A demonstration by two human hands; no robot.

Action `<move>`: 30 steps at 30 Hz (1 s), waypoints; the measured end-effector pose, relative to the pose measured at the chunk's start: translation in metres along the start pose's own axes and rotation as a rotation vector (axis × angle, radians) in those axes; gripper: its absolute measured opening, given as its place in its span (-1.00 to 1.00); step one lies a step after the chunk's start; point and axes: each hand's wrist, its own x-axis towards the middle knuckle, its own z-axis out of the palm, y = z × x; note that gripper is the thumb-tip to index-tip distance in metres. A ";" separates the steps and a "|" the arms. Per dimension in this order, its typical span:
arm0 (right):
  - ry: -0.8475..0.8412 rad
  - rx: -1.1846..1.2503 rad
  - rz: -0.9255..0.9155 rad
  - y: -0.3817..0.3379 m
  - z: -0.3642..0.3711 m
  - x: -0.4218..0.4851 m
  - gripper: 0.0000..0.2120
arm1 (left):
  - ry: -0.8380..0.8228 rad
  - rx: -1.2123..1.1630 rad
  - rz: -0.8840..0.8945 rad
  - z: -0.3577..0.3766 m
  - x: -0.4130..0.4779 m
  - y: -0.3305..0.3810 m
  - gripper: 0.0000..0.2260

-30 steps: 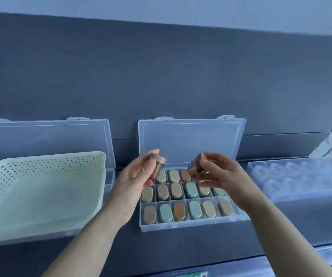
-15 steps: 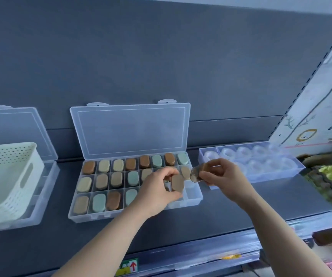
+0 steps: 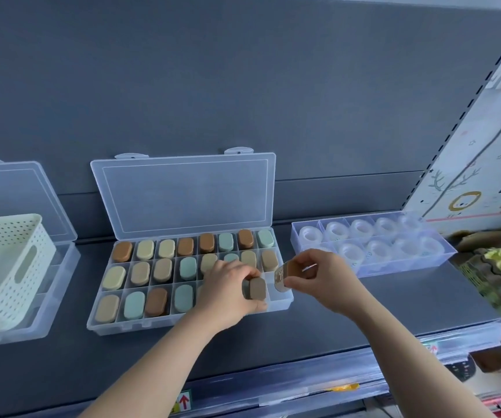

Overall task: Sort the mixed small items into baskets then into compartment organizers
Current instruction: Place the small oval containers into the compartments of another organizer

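Shelf organizer [image 3: 189, 322]: left hand [image 3: 228, 294] fingers [image 3: 243, 271] pinch brown case [image 3: 256, 288]; right hand [image 3: 327, 282] pinches second case [image 3: 280, 276].

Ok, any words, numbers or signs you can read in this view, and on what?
No words or numbers can be read.
Red upward arrow, no text: sticker on the shelf front edge.
Print on the piece in the right hand: too blurred.
Red marks on the edge tag further right: too blurred.

The left forearm [image 3: 152, 366] and right forearm [image 3: 409, 351] reach forward and converge. The left hand [image 3: 228, 294], knuckles up, curls its fingers round a brown oblong block [image 3: 256, 288]. The right hand [image 3: 326, 282], just beside it, pinches a second brown block [image 3: 281, 275] between thumb and fingertips.
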 end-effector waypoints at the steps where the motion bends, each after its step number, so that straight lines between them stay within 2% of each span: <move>1: -0.005 -0.019 -0.011 0.000 0.001 0.000 -0.72 | -0.002 -0.010 -0.004 0.000 -0.001 -0.001 -0.50; 7: -0.054 -0.204 -0.105 -0.001 0.014 0.004 -0.84 | 0.082 -0.038 -0.027 -0.006 -0.009 -0.007 -0.49; 13: -0.076 -0.401 -0.166 -0.001 0.027 0.006 -0.74 | 0.049 0.101 -0.042 -0.017 -0.021 -0.021 -0.55; 21: -0.062 -0.412 -0.171 -0.004 0.028 0.002 -0.65 | 0.047 0.138 -0.011 -0.020 -0.025 -0.019 -0.54; 25: -0.018 -0.446 -0.273 -0.025 0.032 0.000 -0.64 | 0.144 0.138 0.007 -0.037 -0.037 -0.023 -0.57; 30: 0.001 -0.457 -0.445 -0.084 0.057 0.004 -0.65 | 0.328 0.201 -0.012 -0.085 -0.068 -0.050 -0.62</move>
